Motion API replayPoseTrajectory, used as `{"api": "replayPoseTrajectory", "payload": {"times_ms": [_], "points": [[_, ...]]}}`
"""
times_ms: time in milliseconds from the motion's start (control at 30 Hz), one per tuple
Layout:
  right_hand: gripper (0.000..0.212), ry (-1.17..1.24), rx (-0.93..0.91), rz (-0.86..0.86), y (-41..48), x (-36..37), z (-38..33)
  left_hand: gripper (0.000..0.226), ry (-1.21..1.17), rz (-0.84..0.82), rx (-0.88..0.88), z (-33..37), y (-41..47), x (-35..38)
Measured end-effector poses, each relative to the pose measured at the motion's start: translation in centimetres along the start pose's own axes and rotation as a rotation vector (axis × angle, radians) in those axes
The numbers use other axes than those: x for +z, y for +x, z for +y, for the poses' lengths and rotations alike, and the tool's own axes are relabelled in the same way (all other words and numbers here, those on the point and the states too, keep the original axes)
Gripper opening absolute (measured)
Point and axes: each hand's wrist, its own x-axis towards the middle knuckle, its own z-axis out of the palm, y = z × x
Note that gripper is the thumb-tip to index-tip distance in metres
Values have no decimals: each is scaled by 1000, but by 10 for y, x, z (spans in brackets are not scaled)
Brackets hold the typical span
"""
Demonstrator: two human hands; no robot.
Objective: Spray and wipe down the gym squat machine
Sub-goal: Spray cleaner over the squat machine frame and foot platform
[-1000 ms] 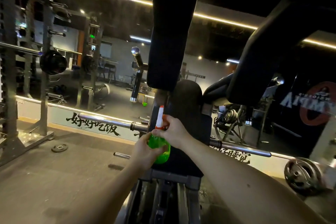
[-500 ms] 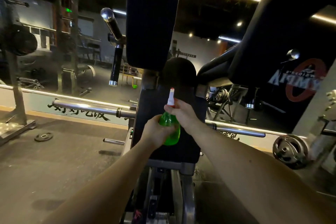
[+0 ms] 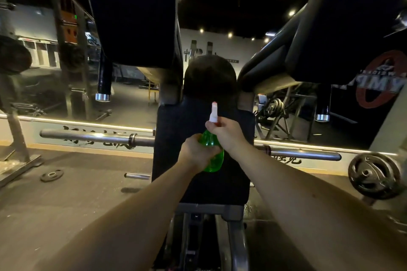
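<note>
Squat machine [image 3: 233,182], black pad centre, green spray bottle [image 3: 213,161] in front, left hand [image 3: 197,154] gripping its body, right hand [image 3: 228,133] round its neck, red logo [image 3: 381,82] far right, lettering mirrored, cropped

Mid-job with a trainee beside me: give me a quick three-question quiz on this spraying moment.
1. True or false: the left hand grips the body of the green spray bottle.
2. Which hand is at the bottle's neck, just under the white nozzle? A left, B right, C neither.
3. Name the small round thing lying on the floor at far left.
Key: 1 true; 2 B, the right hand; 3 a weight plate.
</note>
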Motion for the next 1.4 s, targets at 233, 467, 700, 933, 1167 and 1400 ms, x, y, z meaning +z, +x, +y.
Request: {"api": "replayPoseTrajectory", "payload": {"times_ms": [233, 467, 700, 933, 1167, 1400], "points": [[22, -49, 80, -39, -12, -9, 39, 47, -58, -88, -57, -33, -9, 37], [35, -70, 99, -265, -21, 60, 71, 46, -143, 62, -191, -103, -37, 18], [22, -49, 129, -283, -34, 87, 98, 53, -147, 49, -230, -141, -50, 16], [23, -69, 160, -68, -57, 14, 145, 47, -176, -165, -194, -122, -55, 86], [17, -114, 204, -21, -83, -17, 189, 44, -125, -242, -202, -134, -71, 140], [15, -132, 246, -162, -104, 39, 206, 44, -89, -187, -342, -189, -101, 116]]}}
